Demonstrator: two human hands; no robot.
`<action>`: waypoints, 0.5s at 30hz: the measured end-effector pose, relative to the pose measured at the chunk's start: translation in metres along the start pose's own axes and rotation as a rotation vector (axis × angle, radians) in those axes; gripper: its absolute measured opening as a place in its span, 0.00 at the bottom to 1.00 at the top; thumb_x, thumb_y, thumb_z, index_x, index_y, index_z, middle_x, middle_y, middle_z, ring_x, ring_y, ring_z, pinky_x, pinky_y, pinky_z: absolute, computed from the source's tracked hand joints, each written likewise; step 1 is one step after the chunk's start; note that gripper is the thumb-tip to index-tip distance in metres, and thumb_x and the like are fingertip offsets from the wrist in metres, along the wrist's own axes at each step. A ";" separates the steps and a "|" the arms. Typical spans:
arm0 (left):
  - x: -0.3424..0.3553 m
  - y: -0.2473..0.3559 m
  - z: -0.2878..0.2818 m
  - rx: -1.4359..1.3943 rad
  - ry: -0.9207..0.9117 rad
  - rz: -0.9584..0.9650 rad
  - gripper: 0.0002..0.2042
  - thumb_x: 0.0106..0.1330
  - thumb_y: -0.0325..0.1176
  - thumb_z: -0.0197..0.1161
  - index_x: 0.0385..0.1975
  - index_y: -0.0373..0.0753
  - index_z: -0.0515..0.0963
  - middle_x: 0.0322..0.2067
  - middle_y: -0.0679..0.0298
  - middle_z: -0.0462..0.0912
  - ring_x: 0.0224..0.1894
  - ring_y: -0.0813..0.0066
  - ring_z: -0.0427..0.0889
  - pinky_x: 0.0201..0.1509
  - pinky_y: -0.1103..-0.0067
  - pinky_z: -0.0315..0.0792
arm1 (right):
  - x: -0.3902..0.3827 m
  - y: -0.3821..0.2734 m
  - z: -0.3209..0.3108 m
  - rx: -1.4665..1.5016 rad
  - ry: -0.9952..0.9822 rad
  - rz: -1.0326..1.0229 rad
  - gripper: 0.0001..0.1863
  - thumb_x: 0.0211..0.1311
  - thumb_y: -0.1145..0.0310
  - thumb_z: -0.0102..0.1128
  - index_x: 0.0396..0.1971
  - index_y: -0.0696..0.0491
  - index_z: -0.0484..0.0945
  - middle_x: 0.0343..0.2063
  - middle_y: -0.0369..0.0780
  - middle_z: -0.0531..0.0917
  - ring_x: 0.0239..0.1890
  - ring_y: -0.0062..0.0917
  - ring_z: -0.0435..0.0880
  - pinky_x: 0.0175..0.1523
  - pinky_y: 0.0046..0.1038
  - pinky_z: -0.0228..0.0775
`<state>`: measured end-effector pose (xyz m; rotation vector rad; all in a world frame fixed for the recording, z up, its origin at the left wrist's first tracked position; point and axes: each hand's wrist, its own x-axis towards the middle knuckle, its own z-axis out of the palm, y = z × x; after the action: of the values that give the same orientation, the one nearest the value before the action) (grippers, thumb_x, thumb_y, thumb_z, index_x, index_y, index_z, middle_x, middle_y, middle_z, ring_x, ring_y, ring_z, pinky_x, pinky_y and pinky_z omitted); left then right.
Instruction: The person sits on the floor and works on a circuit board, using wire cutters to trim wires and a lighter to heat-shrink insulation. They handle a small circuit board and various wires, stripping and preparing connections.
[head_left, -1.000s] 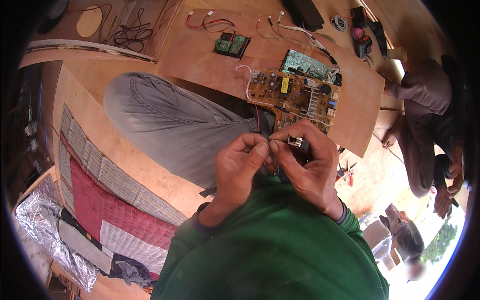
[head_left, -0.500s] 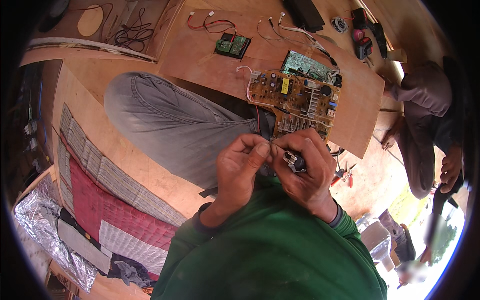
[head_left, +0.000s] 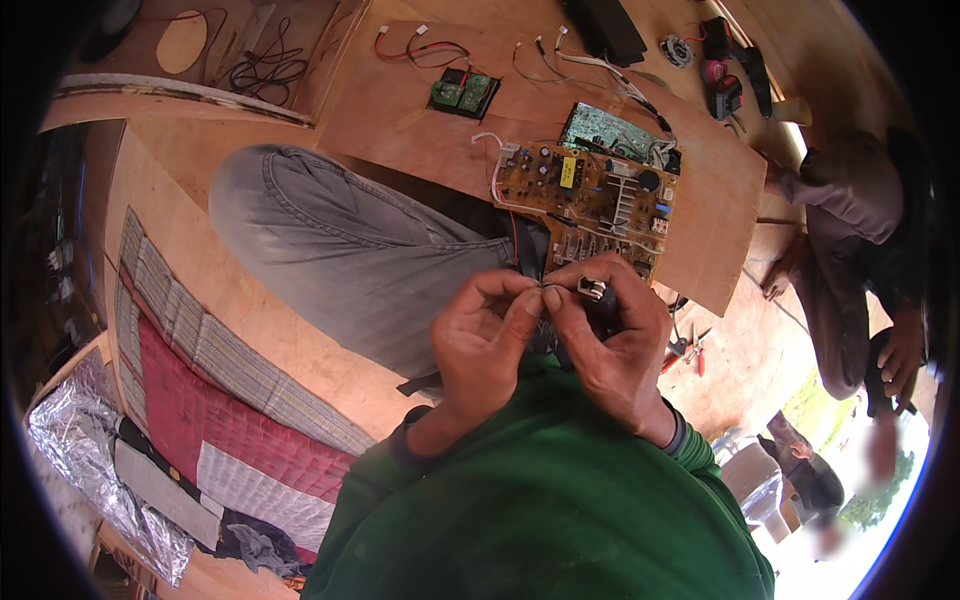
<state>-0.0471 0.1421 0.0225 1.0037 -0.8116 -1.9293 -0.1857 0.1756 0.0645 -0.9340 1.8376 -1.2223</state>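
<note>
My left hand (head_left: 486, 335) and my right hand (head_left: 612, 335) meet in front of my green top, fingertips almost touching. Both pinch a thin wire (head_left: 541, 284) between thumb and forefinger; its ends are hidden by the fingers. Tucked in the curl of my right hand is a black piece with a shiny metal end (head_left: 592, 289), whose kind I cannot make out. Just beyond the hands lies a brown circuit board (head_left: 540, 185) with a silver heat sink, a yellow transformer and several loose leads. A green circuit board (head_left: 612, 130) sits behind it.
The boards rest on a plywood sheet (head_left: 710, 230), with a small green module (head_left: 465, 92) farther left. Red-handled pliers (head_left: 698, 352) lie right of my hands. A power tool (head_left: 722, 90) is at the far right. Another person's leg (head_left: 840, 270) is on the right.
My right hand has turned slightly, and the metal end of the black piece now points more upward. Both hands keep their pinch. At the right, the other people have shifted a little.
</note>
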 end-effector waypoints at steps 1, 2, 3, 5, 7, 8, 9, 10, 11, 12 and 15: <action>0.000 -0.001 0.001 0.010 0.000 0.012 0.09 0.76 0.22 0.66 0.51 0.27 0.78 0.42 0.62 0.86 0.44 0.82 0.83 0.49 0.84 0.76 | 0.000 0.000 0.000 0.020 0.002 0.024 0.05 0.64 0.77 0.71 0.39 0.57 0.86 0.32 0.38 0.85 0.28 0.17 0.79 0.31 0.23 0.67; 0.000 -0.001 0.002 0.007 0.003 0.022 0.09 0.76 0.22 0.66 0.51 0.27 0.78 0.42 0.62 0.86 0.44 0.82 0.83 0.49 0.84 0.76 | 0.000 -0.001 0.000 0.021 -0.004 0.039 0.05 0.65 0.77 0.70 0.39 0.57 0.86 0.33 0.38 0.85 0.28 0.17 0.80 0.32 0.22 0.68; 0.000 -0.001 0.002 0.003 0.005 0.031 0.08 0.77 0.22 0.66 0.51 0.27 0.78 0.42 0.62 0.86 0.44 0.82 0.83 0.49 0.83 0.76 | 0.000 -0.003 0.000 0.023 -0.011 0.053 0.04 0.66 0.77 0.70 0.39 0.57 0.86 0.33 0.38 0.85 0.29 0.16 0.80 0.33 0.22 0.69; 0.000 0.000 0.003 -0.025 0.004 0.027 0.08 0.77 0.23 0.65 0.51 0.27 0.78 0.42 0.62 0.86 0.45 0.82 0.83 0.50 0.83 0.76 | 0.001 -0.007 0.000 0.079 -0.030 0.085 0.04 0.68 0.76 0.68 0.40 0.58 0.86 0.34 0.37 0.86 0.32 0.15 0.81 0.35 0.21 0.72; 0.000 0.001 0.003 -0.075 -0.005 0.000 0.08 0.78 0.23 0.65 0.51 0.27 0.78 0.42 0.62 0.86 0.45 0.82 0.83 0.50 0.83 0.77 | 0.002 -0.008 0.000 0.188 -0.056 0.121 0.04 0.71 0.76 0.67 0.41 0.59 0.85 0.36 0.35 0.87 0.35 0.14 0.82 0.38 0.20 0.74; 0.000 0.000 0.003 -0.108 -0.012 -0.007 0.08 0.78 0.24 0.65 0.51 0.27 0.78 0.42 0.62 0.86 0.45 0.81 0.83 0.50 0.83 0.77 | 0.002 -0.009 -0.001 0.246 -0.076 0.162 0.04 0.72 0.76 0.66 0.42 0.60 0.85 0.36 0.35 0.87 0.36 0.13 0.83 0.39 0.20 0.75; 0.001 0.000 0.003 -0.141 -0.020 -0.014 0.08 0.78 0.24 0.64 0.51 0.27 0.78 0.42 0.61 0.86 0.45 0.81 0.84 0.50 0.83 0.77 | 0.002 -0.009 -0.002 0.305 -0.096 0.203 0.04 0.73 0.75 0.66 0.42 0.60 0.84 0.37 0.35 0.88 0.37 0.13 0.83 0.40 0.20 0.76; 0.001 -0.001 0.003 -0.174 -0.028 -0.021 0.09 0.78 0.24 0.64 0.51 0.27 0.78 0.42 0.61 0.86 0.44 0.80 0.84 0.51 0.82 0.77 | 0.002 -0.008 -0.003 0.363 -0.116 0.244 0.05 0.74 0.75 0.66 0.43 0.60 0.84 0.38 0.34 0.88 0.38 0.13 0.83 0.41 0.20 0.76; 0.002 -0.001 0.003 -0.165 -0.031 -0.017 0.09 0.78 0.25 0.64 0.51 0.28 0.78 0.42 0.61 0.86 0.44 0.80 0.84 0.51 0.82 0.77 | 0.003 -0.007 -0.004 0.372 -0.121 0.239 0.05 0.74 0.75 0.66 0.43 0.61 0.84 0.38 0.34 0.88 0.39 0.13 0.83 0.42 0.19 0.76; 0.002 -0.001 0.004 -0.155 -0.033 -0.012 0.09 0.78 0.25 0.64 0.51 0.28 0.78 0.42 0.61 0.86 0.44 0.80 0.85 0.51 0.82 0.78 | 0.003 -0.005 -0.004 0.381 -0.125 0.234 0.05 0.74 0.75 0.66 0.43 0.61 0.84 0.38 0.35 0.88 0.39 0.13 0.83 0.42 0.19 0.76; 0.002 0.002 0.004 -0.168 -0.040 -0.055 0.09 0.79 0.25 0.64 0.51 0.27 0.78 0.41 0.60 0.87 0.43 0.79 0.85 0.50 0.82 0.78 | 0.003 -0.002 -0.005 0.362 -0.117 0.236 0.04 0.73 0.76 0.66 0.42 0.61 0.83 0.38 0.35 0.89 0.39 0.12 0.83 0.42 0.19 0.77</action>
<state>-0.0504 0.1397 0.0250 0.8964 -0.6375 -2.0335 -0.1908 0.1738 0.0675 -0.5575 1.5182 -1.2671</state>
